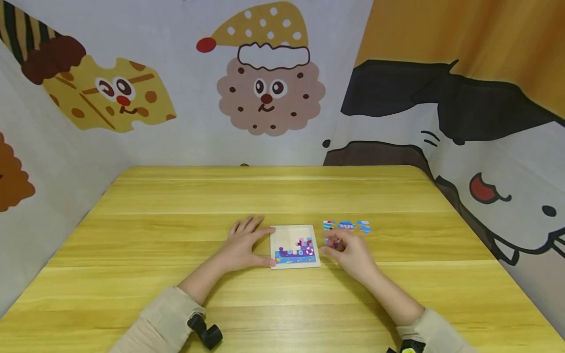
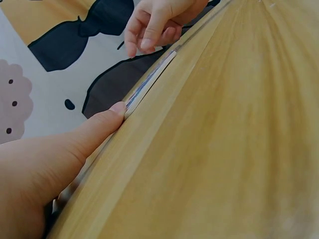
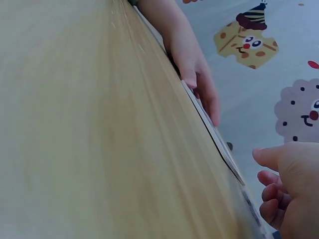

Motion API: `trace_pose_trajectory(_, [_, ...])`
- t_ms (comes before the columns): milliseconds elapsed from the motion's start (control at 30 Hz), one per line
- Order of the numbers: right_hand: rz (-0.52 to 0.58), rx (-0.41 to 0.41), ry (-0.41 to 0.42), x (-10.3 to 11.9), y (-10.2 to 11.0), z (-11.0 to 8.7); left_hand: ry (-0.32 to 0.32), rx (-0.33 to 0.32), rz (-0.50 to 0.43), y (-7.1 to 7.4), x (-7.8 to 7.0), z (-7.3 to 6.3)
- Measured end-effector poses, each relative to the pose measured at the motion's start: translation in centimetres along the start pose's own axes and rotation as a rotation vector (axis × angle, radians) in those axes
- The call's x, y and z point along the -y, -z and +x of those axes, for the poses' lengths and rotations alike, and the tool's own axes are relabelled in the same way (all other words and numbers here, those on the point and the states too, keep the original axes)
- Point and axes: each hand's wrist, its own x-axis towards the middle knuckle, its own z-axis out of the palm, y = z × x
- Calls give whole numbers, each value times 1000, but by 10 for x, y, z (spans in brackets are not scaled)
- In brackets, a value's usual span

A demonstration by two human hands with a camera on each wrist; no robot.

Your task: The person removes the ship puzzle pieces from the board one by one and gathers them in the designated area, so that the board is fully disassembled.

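A small square jigsaw puzzle tray (image 1: 287,265) with a pale rim lies flat on the table. Purple and blue pieces fill its lower part and right side; bare board shows at upper left. My left hand (image 1: 242,249) rests at the tray's left side, fingers spread, thumb at the lower left corner and index finger at the upper left. To the right of the tray, my right hand (image 1: 353,253) hovers over loose pieces, its thumb and index finger apart. A purple puzzle piece (image 1: 336,244) shows in the gap between them, and the hand partly covers it.
Beyond the right hand lie several loose puzzle pieces (image 1: 346,225), mostly blue with white, red and yellow. The wooden table (image 1: 265,196) reaches back to a curtain (image 1: 176,147) printed with cartoon figures. Dark straps with small devices (image 1: 205,332) sit on both wrists.
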Motion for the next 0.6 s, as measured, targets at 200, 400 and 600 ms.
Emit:
trace_pose_trajectory(200, [-4,69,10,2,-12,2,1,1,-6,-1,0,0])
trace_pose_trajectory(400, [-21,111,3,5,-18,4,8,3,-2,-2,0,0])
trace_pose_trajectory(600, [-54,132,18,8,-20,8,10,1,0,-1,0,1])
